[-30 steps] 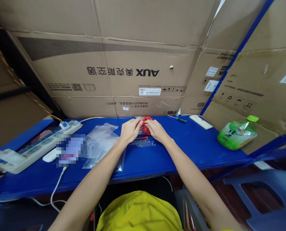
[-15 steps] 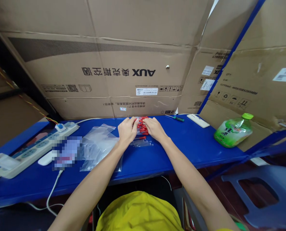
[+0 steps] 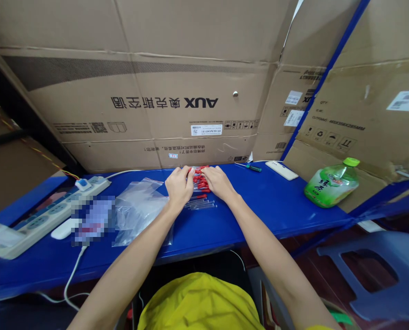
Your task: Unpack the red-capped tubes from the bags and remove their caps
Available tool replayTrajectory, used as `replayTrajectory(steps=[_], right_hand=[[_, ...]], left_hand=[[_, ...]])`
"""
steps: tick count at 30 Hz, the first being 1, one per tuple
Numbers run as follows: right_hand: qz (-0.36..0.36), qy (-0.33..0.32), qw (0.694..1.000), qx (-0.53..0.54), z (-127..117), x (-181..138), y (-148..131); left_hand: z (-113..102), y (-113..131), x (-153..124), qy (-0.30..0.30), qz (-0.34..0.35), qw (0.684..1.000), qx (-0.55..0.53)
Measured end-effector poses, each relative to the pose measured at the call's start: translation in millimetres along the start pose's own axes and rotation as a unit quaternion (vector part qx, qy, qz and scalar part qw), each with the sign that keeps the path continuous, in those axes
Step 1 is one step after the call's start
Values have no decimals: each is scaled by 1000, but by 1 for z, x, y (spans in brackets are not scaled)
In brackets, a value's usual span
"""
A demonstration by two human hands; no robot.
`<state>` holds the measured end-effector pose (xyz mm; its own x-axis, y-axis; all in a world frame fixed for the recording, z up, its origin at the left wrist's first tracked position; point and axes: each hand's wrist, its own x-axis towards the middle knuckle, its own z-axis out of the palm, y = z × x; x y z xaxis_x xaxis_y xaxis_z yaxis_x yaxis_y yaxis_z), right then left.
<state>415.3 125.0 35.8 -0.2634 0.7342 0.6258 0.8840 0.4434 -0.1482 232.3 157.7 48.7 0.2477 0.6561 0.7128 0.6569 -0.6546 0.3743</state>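
In the middle of the blue table my left hand (image 3: pixel 178 184) and my right hand (image 3: pixel 218 181) face each other, a narrow gap between them. Between them lies a pile of slim red pieces (image 3: pixel 201 183) with some clear parts. Both hands have bent, closed fingers at the far end of this pile, each on a red piece, though the fingertips are partly hidden. Just nearer to me are several thin clear sticks (image 3: pixel 204 205), side by side, and a red-tipped one among them. Left of my left hand, clear plastic bags (image 3: pixel 140 211) lie flat.
Cardboard (image 3: pixel 156 105) walls the back. A power strip (image 3: pixel 53 213) and a blurred-out item (image 3: pixel 94 220) with a white cable are at left. A green screwdriver (image 3: pixel 252 167), a white phone-like slab (image 3: pixel 281 170) and a green bottle (image 3: pixel 331 185) are at right. A blue stool (image 3: pixel 393 270) stands below.
The view has shifted slightly, so the surroundings sit a little further left. Both hands stay at the red pile, with only a small movement of the fingers and pieces.
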Motion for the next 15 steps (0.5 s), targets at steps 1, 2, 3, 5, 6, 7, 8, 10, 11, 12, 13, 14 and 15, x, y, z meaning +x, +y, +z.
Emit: replayTrajectory(steps=[1, 2, 3, 5, 6, 7, 8, 10, 11, 12, 13, 14, 15], right_hand=[[-2, 2, 1000, -2, 0, 0, 0], [-4, 6, 1000, -5, 0, 0, 0], [-6, 9, 1000, -7, -1, 0, -1], [-12, 15, 1000, -10, -1, 1, -1], [-15, 18, 1000, -11, 0, 1, -1], [-18, 21, 1000, -12, 0, 1, -1], [-20, 25, 999, -13, 0, 1, -1], [-22, 31, 999, -16, 0, 2, -1], [-22, 34, 999, -17, 0, 2, -1], [-22, 35, 999, -19, 0, 2, -1], [-22, 35, 999, -20, 0, 2, -1], [-22, 34, 999, -22, 0, 2, -1], [-22, 34, 999, -23, 0, 2, -1]], left_hand=[[1, 0, 0, 8, 2, 1000, 1], [2, 0, 0, 16, 6, 1000, 2], [2, -1, 0, 24, 9, 1000, 2], [3, -1, 0, 37, 15, 999, -1], [4, -1, 0, 42, 16, 999, -4], [4, -1, 0, 46, 17, 999, -7], [4, -1, 0, 49, 17, 999, -9], [5, -1, 0, 53, 16, 998, -12], [5, 0, 0, 55, 15, 998, -14], [4, 0, 1, 57, 15, 998, -16], [4, 0, 1, 58, 14, 998, -19], [4, 1, 1, 60, 14, 998, -22], [4, 1, 1, 62, 13, 998, -24]])
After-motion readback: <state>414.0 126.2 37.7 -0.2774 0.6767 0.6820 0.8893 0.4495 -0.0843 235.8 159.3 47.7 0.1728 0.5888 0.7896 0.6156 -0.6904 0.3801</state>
